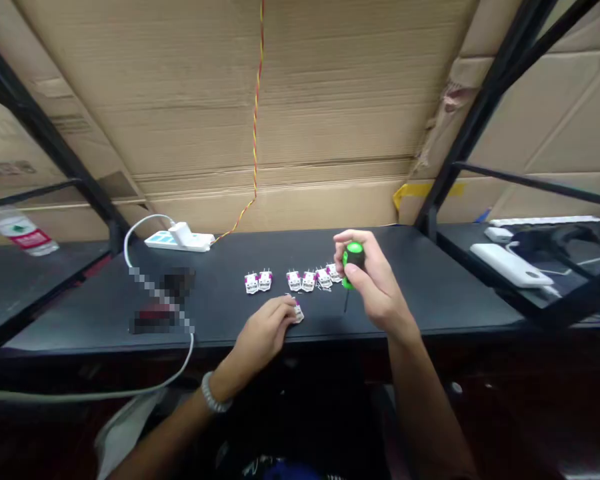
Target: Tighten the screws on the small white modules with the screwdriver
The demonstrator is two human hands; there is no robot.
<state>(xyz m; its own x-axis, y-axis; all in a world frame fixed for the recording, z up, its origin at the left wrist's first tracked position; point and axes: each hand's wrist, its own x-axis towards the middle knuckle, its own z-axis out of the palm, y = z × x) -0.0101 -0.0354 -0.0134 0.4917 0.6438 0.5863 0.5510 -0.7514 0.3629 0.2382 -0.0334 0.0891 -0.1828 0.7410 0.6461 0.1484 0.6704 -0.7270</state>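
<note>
My right hand (373, 280) is closed around a green-handled screwdriver (352, 259), held upright with its thin shaft pointing down at the black table (430, 293). My left hand (267, 327) rests on the table near the front edge, fingers pinched on a small white and magenta component (299, 312). Several more of the same small components (294, 281) lie in a row just behind my hands, two of them (258, 282) set a little apart to the left.
A white power strip (180, 239) with a plug and a white cable (190, 353) sits at the back left. A red and yellow twisted wire (255, 120) hangs down the cardboard wall. A blurred dark object (163, 300) lies left. White devices (510, 265) rest on the right shelf.
</note>
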